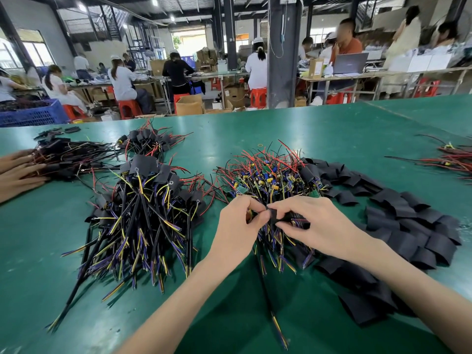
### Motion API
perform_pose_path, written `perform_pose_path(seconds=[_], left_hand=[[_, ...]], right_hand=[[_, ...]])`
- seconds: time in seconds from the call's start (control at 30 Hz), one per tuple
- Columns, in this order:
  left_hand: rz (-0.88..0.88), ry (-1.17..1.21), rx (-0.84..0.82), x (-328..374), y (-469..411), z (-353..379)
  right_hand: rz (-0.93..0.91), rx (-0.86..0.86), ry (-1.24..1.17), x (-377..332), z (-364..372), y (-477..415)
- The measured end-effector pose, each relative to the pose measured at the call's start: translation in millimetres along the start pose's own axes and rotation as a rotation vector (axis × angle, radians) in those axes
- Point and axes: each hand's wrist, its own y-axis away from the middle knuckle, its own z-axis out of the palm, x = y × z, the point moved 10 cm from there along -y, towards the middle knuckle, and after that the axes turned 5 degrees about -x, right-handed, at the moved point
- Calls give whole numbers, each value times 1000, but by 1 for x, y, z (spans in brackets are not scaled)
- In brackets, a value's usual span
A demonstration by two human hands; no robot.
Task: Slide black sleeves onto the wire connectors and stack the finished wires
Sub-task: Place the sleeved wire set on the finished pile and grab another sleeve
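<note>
Over the green factory table (332,129), the left hand (237,226) pinched a wire end while the right hand (314,221) pinched a black sleeve (277,215) against it. The sleeve's mouth probably needed holding open and a straight push. The finished stack (143,213) lay at nine o'clock.

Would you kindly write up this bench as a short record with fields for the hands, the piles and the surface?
surface: green table
left hand: pinches at the sleeve's mouth, probably the connector end of a wire
right hand: pinches a black sleeve
sleeved wires: heap left of the hands
bare wires: heap behind the hands, circuit boards showing
loose sleeves: spread on the right
other person's hands: on a bundle at the left edge
</note>
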Motion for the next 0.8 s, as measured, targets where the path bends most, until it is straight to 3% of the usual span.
perform_pose_path(seconds=[0.53,0.8], left_hand=[[47,16,-74,6,-2,2],[40,112,-21,7,-3,-6]], right_hand=[[-56,13,12,-8,5,1],[76,25,-7,10,5,0]])
